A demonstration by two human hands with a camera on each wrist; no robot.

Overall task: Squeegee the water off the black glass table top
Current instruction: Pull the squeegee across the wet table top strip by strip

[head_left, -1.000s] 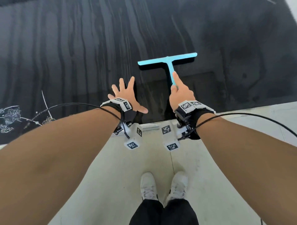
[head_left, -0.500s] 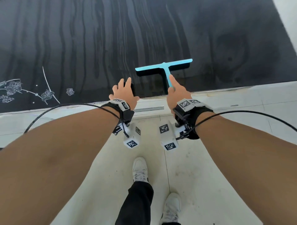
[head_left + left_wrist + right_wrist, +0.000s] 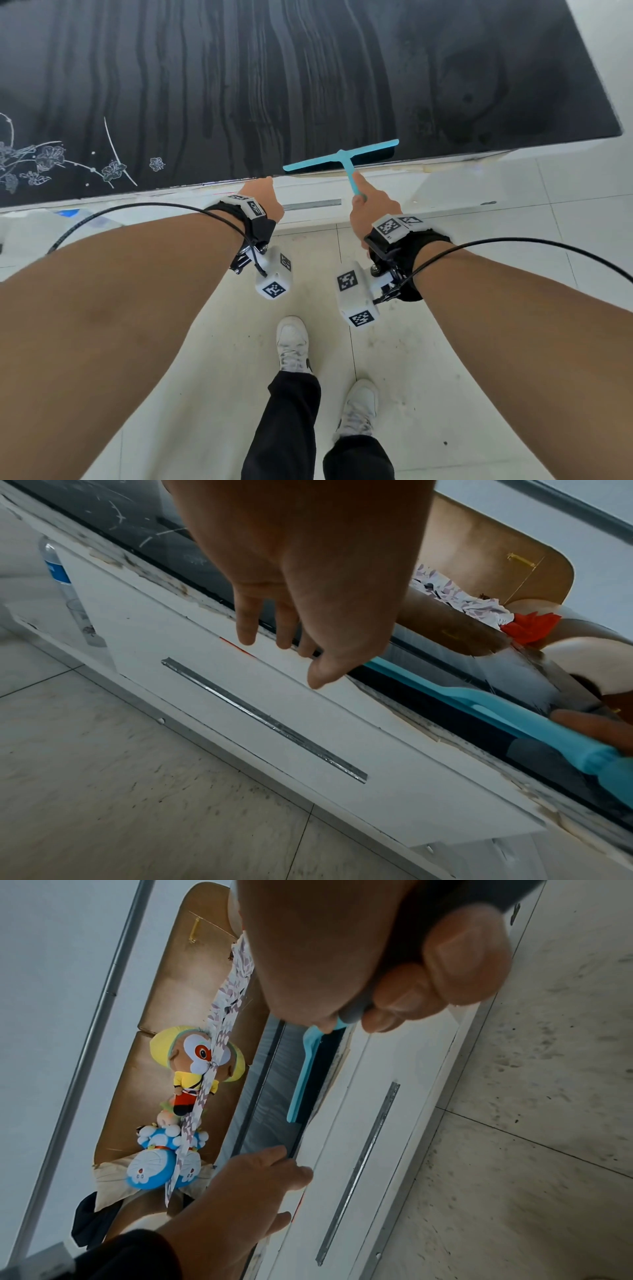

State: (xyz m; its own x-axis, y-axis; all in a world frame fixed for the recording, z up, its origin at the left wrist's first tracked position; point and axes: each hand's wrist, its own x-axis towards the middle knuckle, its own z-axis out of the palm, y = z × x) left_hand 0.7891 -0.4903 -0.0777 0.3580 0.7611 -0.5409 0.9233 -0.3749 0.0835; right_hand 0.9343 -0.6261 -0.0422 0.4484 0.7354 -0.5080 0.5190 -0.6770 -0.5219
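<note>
Turquoise plastic fills my right hand [image 3: 375, 209]: my fingers curl round the handle of the squeegee [image 3: 342, 158], index finger stretched along it. Its blade lies at the near edge of the black glass surface [image 3: 308, 75], which shows wavy streaks of water. My left hand [image 3: 301, 588] holds nothing, fingers loosely extended, tips at that same edge, left of the blade. Below the edge a white drawer front [image 3: 240, 710] carries a metal handle strip [image 3: 263, 721].

Glossy black glass counter [image 3: 308, 85] (streaked wet); smooth matt turquoise plastic T-shaped squeegee [image 3: 342, 158]; brushed metal drawer handle strip [image 3: 263, 719].
</note>
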